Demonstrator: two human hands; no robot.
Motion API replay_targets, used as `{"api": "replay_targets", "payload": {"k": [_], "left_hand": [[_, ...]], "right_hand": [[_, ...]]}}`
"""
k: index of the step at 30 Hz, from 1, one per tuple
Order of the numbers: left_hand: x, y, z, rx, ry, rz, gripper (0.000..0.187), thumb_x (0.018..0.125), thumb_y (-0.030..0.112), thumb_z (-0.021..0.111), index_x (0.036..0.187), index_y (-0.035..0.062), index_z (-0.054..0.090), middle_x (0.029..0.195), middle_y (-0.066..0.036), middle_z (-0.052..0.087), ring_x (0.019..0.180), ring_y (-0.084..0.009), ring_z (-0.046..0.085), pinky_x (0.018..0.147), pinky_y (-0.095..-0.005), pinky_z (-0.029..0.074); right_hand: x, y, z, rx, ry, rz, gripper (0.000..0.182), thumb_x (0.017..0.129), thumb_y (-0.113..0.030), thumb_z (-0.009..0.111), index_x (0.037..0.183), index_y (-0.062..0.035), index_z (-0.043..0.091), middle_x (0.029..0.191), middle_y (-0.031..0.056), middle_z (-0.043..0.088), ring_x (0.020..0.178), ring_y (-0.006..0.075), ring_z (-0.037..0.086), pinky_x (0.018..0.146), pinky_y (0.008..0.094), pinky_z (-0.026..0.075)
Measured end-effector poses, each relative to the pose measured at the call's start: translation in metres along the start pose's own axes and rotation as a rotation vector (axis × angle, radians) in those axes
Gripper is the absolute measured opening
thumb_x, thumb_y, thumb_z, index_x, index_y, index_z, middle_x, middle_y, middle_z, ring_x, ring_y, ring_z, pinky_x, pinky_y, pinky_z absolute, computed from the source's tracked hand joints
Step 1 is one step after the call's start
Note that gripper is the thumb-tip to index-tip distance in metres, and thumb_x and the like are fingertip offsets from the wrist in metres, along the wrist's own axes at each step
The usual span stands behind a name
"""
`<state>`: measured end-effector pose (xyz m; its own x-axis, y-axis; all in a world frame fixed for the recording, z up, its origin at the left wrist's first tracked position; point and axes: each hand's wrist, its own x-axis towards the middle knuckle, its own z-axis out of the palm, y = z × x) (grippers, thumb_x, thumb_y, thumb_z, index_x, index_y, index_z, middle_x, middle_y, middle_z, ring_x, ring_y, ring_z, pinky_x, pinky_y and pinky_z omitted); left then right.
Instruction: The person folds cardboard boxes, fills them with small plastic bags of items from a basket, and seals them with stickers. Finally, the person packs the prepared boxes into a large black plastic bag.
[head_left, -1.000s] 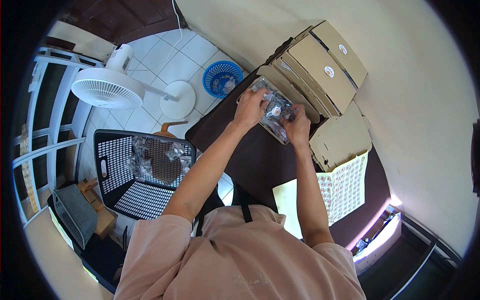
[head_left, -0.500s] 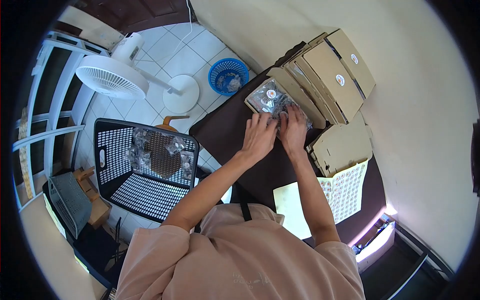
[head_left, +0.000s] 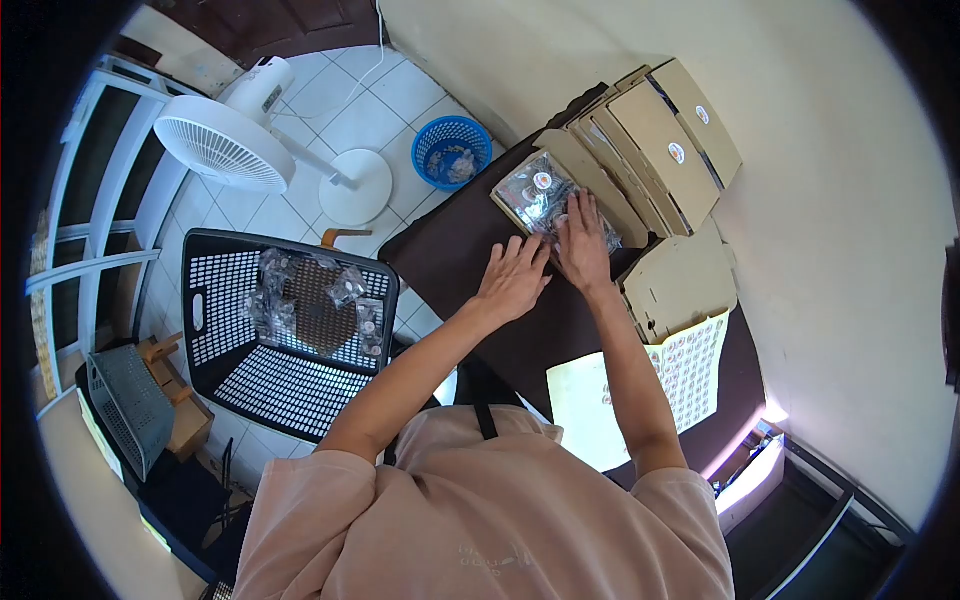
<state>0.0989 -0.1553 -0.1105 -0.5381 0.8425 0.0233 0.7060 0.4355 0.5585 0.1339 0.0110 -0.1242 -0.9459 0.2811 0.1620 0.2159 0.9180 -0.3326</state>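
Note:
An open cardboard box (head_left: pixel 508 207) on the dark table is filled with clear plastic packets (head_left: pixel 545 200), one bearing a round sticker. My right hand (head_left: pixel 584 245) lies on the packets at the near right part of the box, fingers stretched out and pressing down. My left hand (head_left: pixel 512 282) is just off the box's near edge, over the tabletop, with its fingers spread and nothing in it. The box's raised flap stands behind the packets. Part of the near side of the box is hidden by my hands.
Folded cardboard boxes (head_left: pixel 665 150) stand against the wall. Another cardboard piece (head_left: pixel 680 285) and sticker sheets (head_left: pixel 690 365) lie to the right. At left are a black basket (head_left: pixel 300 390) holding several plastic packets, a white fan (head_left: pixel 225 145) and a blue basket (head_left: pixel 452 125).
My left hand has drawn back from the packets toward me, off the box. My right hand has shifted slightly and stays on the packets.

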Motion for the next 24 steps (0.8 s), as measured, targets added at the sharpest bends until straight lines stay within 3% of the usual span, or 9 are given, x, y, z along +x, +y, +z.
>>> {"api": "replay_targets", "payload": {"k": [3, 4, 7, 8, 9, 12, 19, 22, 24], "left_hand": [[0.002, 0.004, -0.004, 0.036, -0.015, -0.009, 0.043, 0.084, 0.022, 0.064, 0.121, 0.0024, 0.056, 0.127, -0.015, 0.047, 0.107, -0.0292, 0.044, 0.082, -0.0421, 0.036], [0.004, 0.006, -0.006, 0.035, -0.013, -0.012, 0.043, 0.084, 0.022, 0.064, 0.121, 0.0024, 0.056, 0.127, -0.015, 0.047, 0.107, -0.0292, 0.044, 0.082, -0.0421, 0.036], [0.007, 0.008, -0.007, 0.008, -0.025, -0.01, 0.041, 0.083, 0.021, 0.065, 0.12, 0.0062, 0.058, 0.127, -0.015, 0.047, 0.106, -0.0293, 0.044, 0.082, -0.042, 0.036], [0.007, 0.008, -0.006, 0.019, -0.025, 0.004, 0.04, 0.083, 0.02, 0.065, 0.12, 0.0071, 0.059, 0.128, -0.014, 0.047, 0.107, -0.0293, 0.044, 0.082, -0.0422, 0.036], [0.007, 0.008, -0.005, 0.03, -0.025, 0.018, 0.039, 0.083, 0.02, 0.065, 0.119, 0.0081, 0.06, 0.128, -0.014, 0.047, 0.107, -0.0292, 0.044, 0.082, -0.0423, 0.036], [0.005, 0.006, -0.004, 0.034, -0.044, 0.024, 0.039, 0.083, 0.02, 0.065, 0.119, 0.0094, 0.06, 0.128, -0.014, 0.046, 0.108, -0.0292, 0.043, 0.082, -0.0425, 0.036], [0.009, 0.008, -0.01, 0.017, -0.016, 0.005, 0.035, 0.081, 0.018, 0.066, 0.114, 0.0078, 0.061, 0.121, -0.015, 0.048, 0.107, -0.0304, 0.044, 0.081, -0.0419, 0.037], [0.015, 0.01, -0.01, 0.003, 0.067, 0.024, 0.03, 0.079, 0.014, 0.066, 0.108, 0.0061, 0.062, 0.114, -0.015, 0.049, 0.105, -0.0316, 0.044, 0.081, -0.0418, 0.038], [0.023, 0.005, -0.016, -0.096, 0.218, 0.036, 0.032, 0.078, 0.011, 0.066, 0.109, 0.0048, 0.059, 0.111, -0.014, 0.049, 0.104, -0.0321, 0.045, 0.082, -0.0425, 0.038]], "right_hand": [[-0.006, 0.008, -0.022, 0.2, 0.132, 0.156, 0.036, 0.09, -0.009, 0.053, 0.123, 0.0065, 0.053, 0.13, 0.0278, 0.051, 0.12, 0.0414, 0.05, 0.101, 0.0447, 0.041], [-0.01, 0.005, -0.035, 0.129, 0.222, 0.195, 0.032, 0.085, -0.003, 0.059, 0.115, 0.0061, 0.058, 0.118, 0.0269, 0.059, 0.108, 0.0415, 0.058, 0.094, 0.0435, 0.046], [-0.026, -0.002, -0.057, 0.144, 0.07, 0.3, 0.035, 0.081, -0.005, 0.064, 0.115, 0.0051, 0.059, 0.118, 0.0268, 0.059, 0.107, 0.0413, 0.059, 0.093, 0.0437, 0.047], [-0.036, 0.008, -0.046, 0.146, 0.021, 0.265, 0.043, 0.077, -0.007, 0.07, 0.117, 0.0036, 0.057, 0.122, 0.0273, 0.056, 0.113, 0.0412, 0.055, 0.098, 0.0447, 0.043], [-0.042, 0.008, -0.041, 0.144, 0.024, 0.267, 0.043, 0.077, -0.007, 0.07, 0.117, 0.0036, 0.057, 0.122, 0.0273, 0.056, 0.113, 0.0412, 0.055, 0.098, 0.0447, 0.043], [-0.05, 0.012, -0.032, 0.052, -0.091, 0.171, 0.052, 0.074, -0.008, 0.073, 0.121, -0.001, 0.054, 0.131, 0.0274, 0.049, 0.126, 0.0417, 0.043, 0.109, 0.0491, 0.03], [-0.042, 0.024, -0.045, 0.1, -0.201, 0.157, 0.05, 0.073, -0.007, 0.073, 0.12, -0.0021, 0.054, 0.132, 0.0247, 0.05, 0.126, 0.0395, 0.044, 0.11, 0.0487, 0.03], [-0.045, 0.028, -0.051, 0.162, -0.198, 0.153, 0.042, 0.073, -0.008, 0.073, 0.112, -0.0012, 0.059, 0.127, 0.0237, 0.054, 0.127, 0.0379, 0.044, 0.109, 0.0477, 0.031], [-0.048, 0.031, -0.052, 0.193, -0.013, 0.122, 0.028, 0.076, -0.008, 0.073, 0.101, 0.0003, 0.063, 0.118, 0.0228, 0.059, 0.108, 0.035, 0.06, 0.096, 0.0443, 0.046]]}}
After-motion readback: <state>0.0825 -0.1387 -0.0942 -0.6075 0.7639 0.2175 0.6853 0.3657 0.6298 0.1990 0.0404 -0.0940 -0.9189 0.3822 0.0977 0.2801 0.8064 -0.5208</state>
